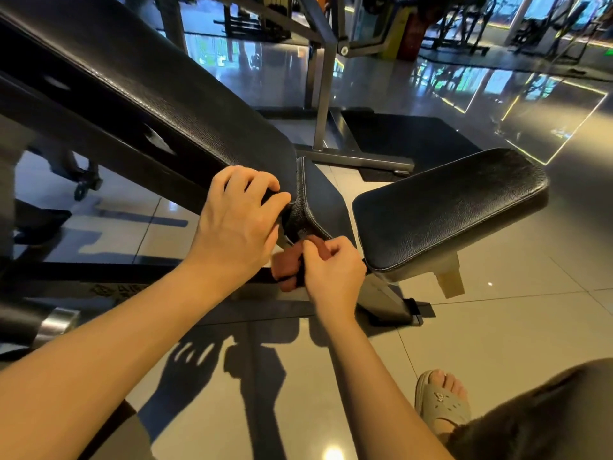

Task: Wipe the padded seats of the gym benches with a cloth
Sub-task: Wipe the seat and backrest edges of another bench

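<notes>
Pads: three black padded surfaces are showing, namely one long backrest pad (149, 94), one small seat pad (326, 200) below it, and one broader seat pad (447, 207) to the right.
Cloth: one reddish-brown cloth (285, 267) is lying bunched in the right hand, at the near lower corner of the small seat pad.
Hands: two, both bare, are reaching in from the bottom of the view.
Left hand (235, 224): its fingers are curling tightly over the lower end of the backrest pad and gripping it, with the thumb lying just beside the small seat pad's edge.
Right hand (335, 273): it is closing narrowly, pinching the cloth between curled fingers and thumb and pressing it against the small seat pad's corner.
Cloth axis: the bunch is running from the pad's corner down and to the left, its loose end hanging below the hand.
Backrest axis: it is sloping from upper left down to the centre.
Small seat pad: it is tilting, seen nearly edge-on.
Broader seat pad axis: it is running from lower left to upper right.
Other: one foot in a beige sandal (441, 403) is standing on the glossy tiled floor (497, 327).
</notes>
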A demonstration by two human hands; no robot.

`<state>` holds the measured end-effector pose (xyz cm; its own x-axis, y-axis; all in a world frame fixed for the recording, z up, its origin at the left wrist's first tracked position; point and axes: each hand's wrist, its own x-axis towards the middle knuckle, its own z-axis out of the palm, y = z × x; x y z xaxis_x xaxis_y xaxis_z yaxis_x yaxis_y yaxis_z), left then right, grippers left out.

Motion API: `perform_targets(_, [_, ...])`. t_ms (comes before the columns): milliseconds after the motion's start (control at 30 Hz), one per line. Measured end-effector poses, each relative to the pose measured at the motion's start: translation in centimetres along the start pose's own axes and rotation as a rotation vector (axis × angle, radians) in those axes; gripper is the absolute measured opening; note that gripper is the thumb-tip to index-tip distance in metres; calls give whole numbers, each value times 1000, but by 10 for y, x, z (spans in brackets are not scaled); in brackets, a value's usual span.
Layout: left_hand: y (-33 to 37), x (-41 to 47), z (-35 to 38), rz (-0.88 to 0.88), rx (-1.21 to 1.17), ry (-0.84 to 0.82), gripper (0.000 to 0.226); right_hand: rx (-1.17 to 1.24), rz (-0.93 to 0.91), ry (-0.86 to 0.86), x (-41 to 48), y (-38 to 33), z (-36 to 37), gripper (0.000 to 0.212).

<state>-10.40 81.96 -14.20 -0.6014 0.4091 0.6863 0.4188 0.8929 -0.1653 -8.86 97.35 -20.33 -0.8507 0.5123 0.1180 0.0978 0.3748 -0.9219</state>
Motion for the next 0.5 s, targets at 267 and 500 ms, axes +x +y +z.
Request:
perform_targets(267, [3,1,2,-29,-7,16,37,102,-23,-15,-2,-12,9,16])
perform_targets(500, [5,-1,5,-44,-12,38,40,174,254,99,5,37,-7,20])
